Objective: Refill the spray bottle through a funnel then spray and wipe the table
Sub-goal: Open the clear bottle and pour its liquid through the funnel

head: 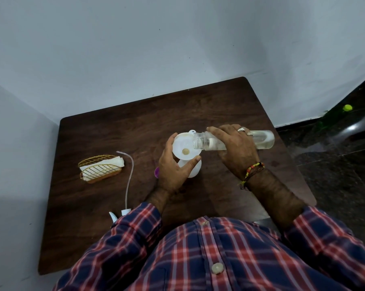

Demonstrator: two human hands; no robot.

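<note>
A white funnel (184,149) sits in the mouth of a white spray bottle body (195,170) standing mid-table. My left hand (173,171) curls around the funnel's rim and the bottle beneath it. My right hand (234,147) grips a clear plastic water bottle (263,139), tipped nearly horizontal with its open mouth over the funnel's right edge; some water lies in its far end. The spray head (114,216) with its long thin tube (129,177) lies on the table to the left, partly hidden by my sleeve.
A gold wire holder (97,171) with folded white cloth stands on the left of the dark wooden table (114,238). A purple cap (156,172) peeks out beside my left hand. Walls close the back and left; dark floor lies right.
</note>
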